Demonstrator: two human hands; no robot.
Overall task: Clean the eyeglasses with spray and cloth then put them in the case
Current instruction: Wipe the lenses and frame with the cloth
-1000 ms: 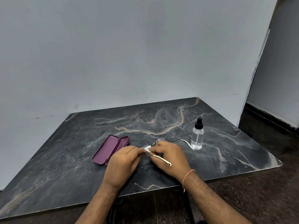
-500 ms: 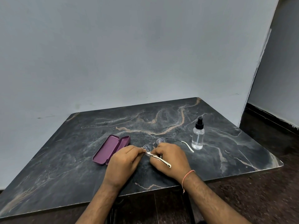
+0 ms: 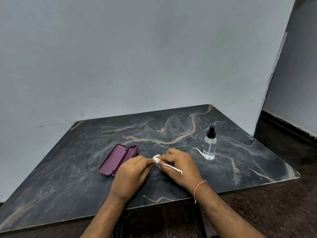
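Two hands meet at lower center of the frame, over the near part of the dark marble table point(image 3: 68, 177). Left hand point(image 3: 130, 174) has fingers curled, tips pinched together on a small white cloth point(image 3: 156, 159). Right hand point(image 3: 180, 167) is curled around the eyeglasses point(image 3: 171, 166), gripping the frame; one white-tipped temple sticks out below the palm toward lower right, the other runs off to the right past the knuckles toward the spray bottle point(image 3: 210, 145). The lenses are mostly hidden by the fingers, so I cannot tell which lens the cloth is on.

The bottle stands upright right of center, just beside the far temple tip; touching or not is unclear. The purple case point(image 3: 118, 159) lies open left of center, just beside the left hand, nothing visible inside.

Step in hand, judging by the pose: wiping a lens with the cloth. Spraying looks done, casing not yet.

To do it well:
- hold by the rim or bridge, not the thin temples, since wire frames bend easily
- sandwich the lens between thumb and forefinger through the cloth, with light circular strokes on both faces
- keep bare fingertips off the glass
- do the second lens too, then fold the temples before going to the case

Risk: the far temple could nudge the bottle if the glasses swing right.
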